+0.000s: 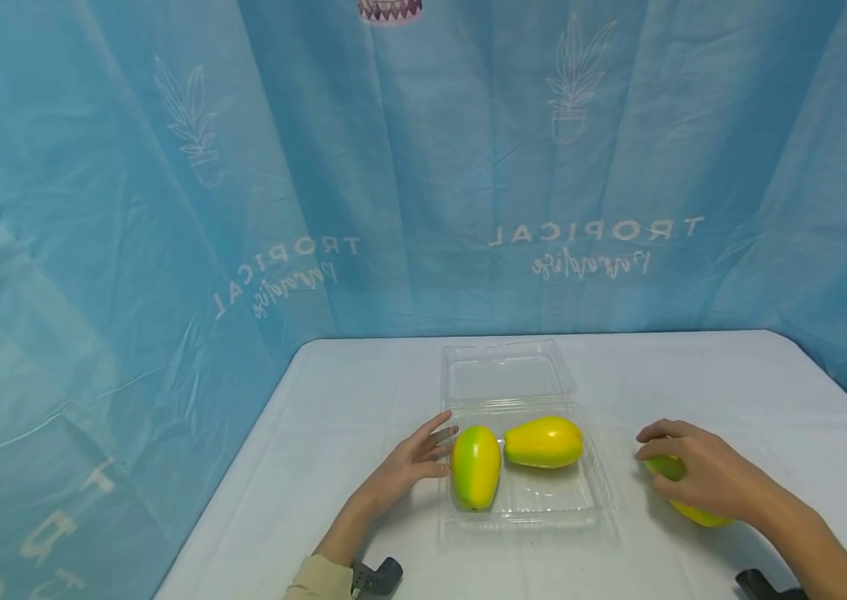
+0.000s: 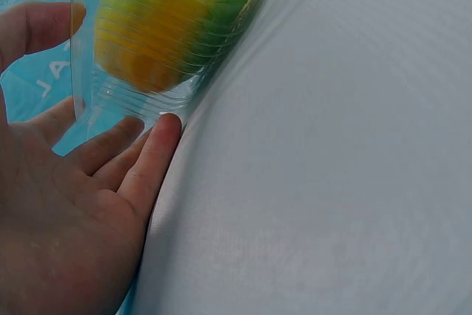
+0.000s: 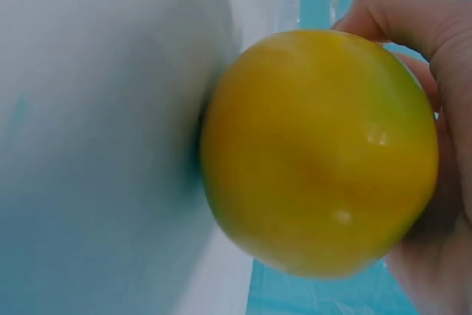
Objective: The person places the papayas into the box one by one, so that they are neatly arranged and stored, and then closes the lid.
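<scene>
Two yellow-green papayas lie in a clear plastic clamshell box, one (image 1: pixel 476 468) lengthwise at the left, the other (image 1: pixel 543 442) crosswise to its right. The box's bottom half (image 1: pixel 551 497) faces me, with its lid (image 1: pixel 502 375) folded back flat behind. At the box's left side is my left hand (image 1: pixel 412 460), fingers spread and fingertips right at the clear wall (image 2: pixel 110 97). Over to the right, my right hand (image 1: pixel 712 475) grips a third papaya (image 3: pixel 317 153) from above, thumb and fingers round it. That papaya is close against the white table, partly hidden by the hand.
A white-covered table (image 1: pixel 363 375) carries everything. Blue printed curtains (image 1: pixel 423 167) hang behind the table and along its left side. Dark wrist devices (image 1: pixel 378 577) are strapped on both wrists.
</scene>
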A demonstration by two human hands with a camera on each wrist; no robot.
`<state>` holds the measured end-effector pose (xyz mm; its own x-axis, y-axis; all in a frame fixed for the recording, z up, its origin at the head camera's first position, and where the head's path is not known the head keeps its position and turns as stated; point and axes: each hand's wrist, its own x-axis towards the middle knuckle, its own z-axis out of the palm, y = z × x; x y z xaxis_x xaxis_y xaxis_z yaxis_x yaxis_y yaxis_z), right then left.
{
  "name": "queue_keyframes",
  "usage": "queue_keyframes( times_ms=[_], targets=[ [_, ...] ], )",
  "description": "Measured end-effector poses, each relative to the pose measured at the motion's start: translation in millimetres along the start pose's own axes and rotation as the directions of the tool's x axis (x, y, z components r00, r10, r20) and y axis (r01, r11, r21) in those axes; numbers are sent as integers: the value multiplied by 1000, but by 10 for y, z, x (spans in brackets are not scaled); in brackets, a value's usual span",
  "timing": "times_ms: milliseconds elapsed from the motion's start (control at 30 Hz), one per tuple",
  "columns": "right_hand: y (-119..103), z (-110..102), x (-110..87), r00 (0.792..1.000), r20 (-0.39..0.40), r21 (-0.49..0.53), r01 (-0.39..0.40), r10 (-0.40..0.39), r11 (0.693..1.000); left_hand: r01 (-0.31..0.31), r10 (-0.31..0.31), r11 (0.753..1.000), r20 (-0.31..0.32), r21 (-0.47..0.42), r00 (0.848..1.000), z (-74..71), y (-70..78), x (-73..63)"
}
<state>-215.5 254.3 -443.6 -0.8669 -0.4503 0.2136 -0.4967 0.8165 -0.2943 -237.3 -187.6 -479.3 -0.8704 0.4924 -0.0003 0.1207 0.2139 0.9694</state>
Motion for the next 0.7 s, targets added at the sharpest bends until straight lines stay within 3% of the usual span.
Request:
queue_keyframes(
  times_ms=[467,700],
  targets=[
    [-75,63,40,996,-76,28,41,-38,999,-3,3,1000,2,-4,1000,1,15,-11],
    [-122,17,86,986,-119,7,116,-114,993,0,0,1000,4,-2,1000,-3,3,-9]
  ],
)
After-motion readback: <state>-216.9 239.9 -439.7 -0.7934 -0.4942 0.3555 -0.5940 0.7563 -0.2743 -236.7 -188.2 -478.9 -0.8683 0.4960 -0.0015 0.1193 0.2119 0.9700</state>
